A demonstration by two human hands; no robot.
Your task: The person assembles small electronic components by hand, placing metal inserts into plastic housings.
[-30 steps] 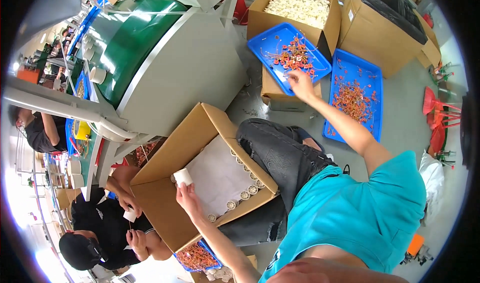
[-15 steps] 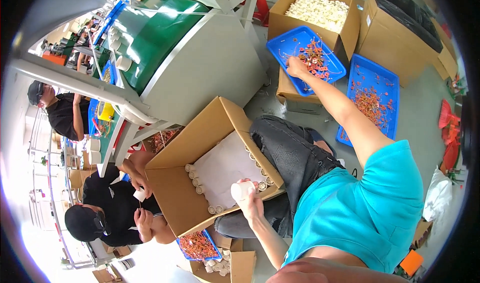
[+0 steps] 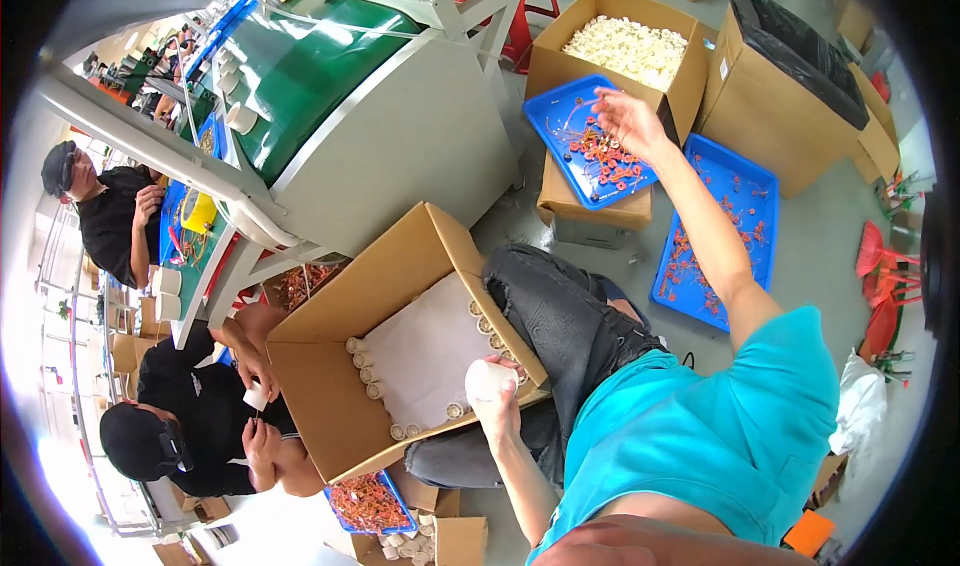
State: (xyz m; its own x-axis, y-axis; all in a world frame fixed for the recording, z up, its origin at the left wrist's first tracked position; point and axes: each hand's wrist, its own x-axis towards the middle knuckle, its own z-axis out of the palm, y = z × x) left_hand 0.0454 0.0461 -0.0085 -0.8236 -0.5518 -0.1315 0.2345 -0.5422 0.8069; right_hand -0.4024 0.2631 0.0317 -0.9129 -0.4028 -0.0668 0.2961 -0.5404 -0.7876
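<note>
My left hand [image 3: 497, 411] is closed around a white cup-shaped piece [image 3: 488, 378], just over the near edge of a large open cardboard box [image 3: 330, 381]. Inside that box lies a white paper sheet [image 3: 430, 341], with several similar white pieces [image 3: 367, 376] along its sides. My right hand [image 3: 628, 121] hovers over a blue tray [image 3: 548, 114], its fingers spread apart, and I see nothing in it. Small red and orange parts with thin wires [image 3: 612, 174] are scattered in this tray, beneath and beside my fingers.
A second blue tray [image 3: 752, 188] with similar parts sits on the floor under my right forearm. Behind the trays stand a carton of small white pieces [image 3: 630, 51] and a bag-lined carton [image 3: 790, 96]. Far left is a green conveyor [image 3: 325, 61]; a co-worker [image 3: 190, 396] sits beside my box.
My right hand has risen from the parts in the tray, its fingers going from pinched to spread. My left hand still holds the white piece, now turned a little. The view has shifted slightly.
</note>
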